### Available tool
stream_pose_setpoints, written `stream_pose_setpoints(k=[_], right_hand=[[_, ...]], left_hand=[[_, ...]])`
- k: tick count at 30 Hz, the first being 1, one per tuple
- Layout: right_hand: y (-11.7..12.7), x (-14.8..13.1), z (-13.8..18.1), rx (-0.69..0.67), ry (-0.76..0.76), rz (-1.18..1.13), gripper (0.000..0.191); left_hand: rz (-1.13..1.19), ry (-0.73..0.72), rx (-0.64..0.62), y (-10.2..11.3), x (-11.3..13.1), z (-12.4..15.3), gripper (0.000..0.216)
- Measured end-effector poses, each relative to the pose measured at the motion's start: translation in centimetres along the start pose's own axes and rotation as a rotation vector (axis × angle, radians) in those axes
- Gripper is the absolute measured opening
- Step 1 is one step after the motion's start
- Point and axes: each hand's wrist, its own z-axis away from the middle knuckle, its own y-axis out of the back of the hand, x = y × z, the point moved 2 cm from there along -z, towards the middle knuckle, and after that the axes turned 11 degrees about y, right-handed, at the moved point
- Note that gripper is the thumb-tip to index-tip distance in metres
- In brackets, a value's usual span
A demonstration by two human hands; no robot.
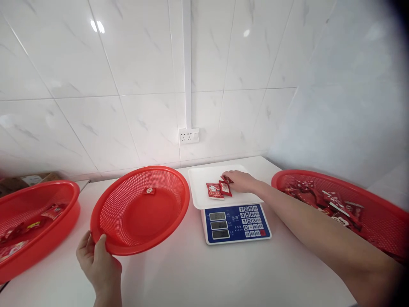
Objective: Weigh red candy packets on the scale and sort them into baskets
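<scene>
Left hand (100, 264): grips the near-left rim of the middle basket (150, 217), thumb over the rim, fingers wrapped around the outside.
Right hand (240, 181): reaches over the white pan (202, 175), fingers bent down at a small packet (227, 179); cannot tell whether pinching or only touching it.
Pan packets (214, 191): red with pale print, lying close together near the middle of the white pan, just beside the right hand's fingertips.
Middle basket: red, round, with perforated sides and a solid floor; holds one lone packet (149, 191) towards the far side.
Scale (234, 224): stands between the middle basket and the right basket (295, 172), carrying the white pan; blue front panel, number keys to the right, three displays to the left, digits too faint to read surely.
Right basket: red, holding a heap of wrapped packets (338, 204), partly hidden behind the right forearm (306, 217).
Left basket (65, 228): red, cut off by the view's edge, with several more packets inside.
Worktop (166, 281): white, set against the tiled wall (143, 55), below a socket (189, 135).
</scene>
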Motion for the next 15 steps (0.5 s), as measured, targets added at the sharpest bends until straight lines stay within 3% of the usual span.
stream_pose_setpoints(k=[3, 6, 8, 12, 15], right_hand=[[1.7, -2.5, -1.1, 0.081, 0.061, -0.112, 0.042], [3.6, -5.2, -2.2, 0.167, 0.255, -0.442, 0.061], [4.2, -5.8, -2.5, 0.185, 0.303, -0.552, 0.066], [2.5, -4.2, -1.6, -0.025, 0.092, -0.241, 0.063], [0.5, -3.2, -0.2, -0.195, 0.083, -0.101, 0.066]], left_hand=[[-0.012, -0.027, -0.025, 0.0, 0.1, 0.0, 0.038], [0.01, -0.025, -0.018, 0.1, 0.0, -0.1, 0.039], [0.033, -0.02, -0.004, 0.2, -0.1, -0.1, 0.042], [0.045, -0.007, -0.004, 0.2, 0.0, 0.0, 0.045], [0.034, -0.017, 0.003, 0.0, 0.1, 0.1, 0.043]])
